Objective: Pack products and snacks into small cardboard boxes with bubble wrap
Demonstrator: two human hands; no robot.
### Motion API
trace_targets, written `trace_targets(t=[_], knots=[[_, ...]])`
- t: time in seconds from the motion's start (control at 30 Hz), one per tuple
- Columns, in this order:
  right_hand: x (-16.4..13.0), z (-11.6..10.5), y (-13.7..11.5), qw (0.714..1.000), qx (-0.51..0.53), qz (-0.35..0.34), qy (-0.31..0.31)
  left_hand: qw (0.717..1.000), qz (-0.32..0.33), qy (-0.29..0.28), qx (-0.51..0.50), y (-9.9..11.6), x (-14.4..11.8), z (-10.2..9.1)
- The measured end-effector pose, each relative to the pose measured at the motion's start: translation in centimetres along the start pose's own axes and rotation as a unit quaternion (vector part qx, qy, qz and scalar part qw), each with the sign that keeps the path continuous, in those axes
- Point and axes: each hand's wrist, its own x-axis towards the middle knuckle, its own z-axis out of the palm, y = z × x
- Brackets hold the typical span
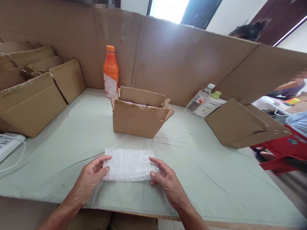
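A clear bubble-wrap sheet (129,164) lies flat on the pale green table (204,171) near the front edge. My left hand (89,180) pinches its left edge and my right hand (167,181) presses on its right edge. Just behind the sheet stands a small open cardboard box (139,118) with its flaps turned outward.
An orange drink bottle (110,72) stands behind the box. A stack of flattened cartons (29,99) lies at left, another carton (241,127) at right, two plastic bottles (206,101) beside it. A white power strip (0,147) sits far left. Cardboard walls (183,58) ring the table.
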Motion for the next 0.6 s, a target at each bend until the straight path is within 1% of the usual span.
trace_targets(t=[0.07, 0.1, 0.13, 0.17, 0.2, 0.23, 0.3, 0.33, 0.37, 0.4, 0.43, 0.47, 0.5, 0.53, 0.57, 0.6], knots=[[0.0, 0.2, -0.1, 1.0, -0.003, 0.002, -0.013, 0.998, 0.017, -0.013, 0.059, -0.1, -0.2, 0.1], [0.1, 0.2, -0.4, 1.0, -0.016, -0.009, -0.011, 0.995, 0.047, -0.013, 0.09, 0.0, -0.3, 0.2], [0.2, 0.0, -0.8, 0.999, -0.035, -0.029, -0.002, 0.988, 0.097, -0.006, 0.118, 0.5, -0.4, 0.3], [0.3, -0.2, -1.6, 0.996, -0.062, -0.058, 0.014, 0.976, 0.165, 0.005, 0.144, 1.4, -0.3, 0.4], [0.4, -0.5, -2.6, 0.99, -0.091, -0.097, 0.037, 0.954, 0.245, 0.019, 0.17, 2.6, -0.2, 0.5], [0.5, -0.9, -4.0, 0.98, -0.123, -0.142, 0.064, 0.923, 0.329, 0.038, 0.197, 4.1, 0.0, 0.6], [1.1, -1.9, -7.6, 0.945, -0.183, -0.238, 0.128, 0.841, 0.471, 0.09, 0.252, 8.1, 1.0, 0.8], [1.7, -2.5, -9.6, 0.922, -0.21, -0.282, 0.162, 0.799, 0.519, 0.129, 0.273, 10.4, 1.8, 1.0], [2.5, -3.1, -11.7, 0.898, -0.232, -0.321, 0.193, 0.767, 0.549, 0.157, 0.292, 12.7, 2.9, 1.1], [3.5, -3.8, -13.7, 0.876, -0.249, -0.354, 0.215, 0.747, 0.565, 0.177, 0.302, 15.0, 4.2, 1.3], [4.8, -4.4, -15.5, 0.859, -0.261, -0.379, 0.223, 0.736, 0.576, 0.189, 0.301, 17.1, 5.6, 1.5], [6.3, -5.1, -17.1, 0.852, -0.27, -0.394, 0.215, 0.741, 0.572, 0.178, 0.304, 19.0, 7.2, 1.6], [7.8, -5.7, -18.4, 0.854, -0.281, -0.392, 0.194, 0.754, 0.553, 0.154, 0.318, 20.5, 8.7, 1.8], [9.2, -6.3, -19.4, 0.864, -0.297, -0.372, 0.164, 0.778, 0.51, 0.114, 0.349, 21.7, 10.2, 1.9], [10.6, -6.7, -20.1, 0.877, -0.321, -0.337, 0.123, 0.8, 0.456, 0.071, 0.382, 22.6, 11.5, 2.1], [11.8, -7.1, -20.6, 0.886, -0.349, -0.297, 0.076, 0.815, 0.401, 0.031, 0.416, 23.1, 12.7, 2.2]])
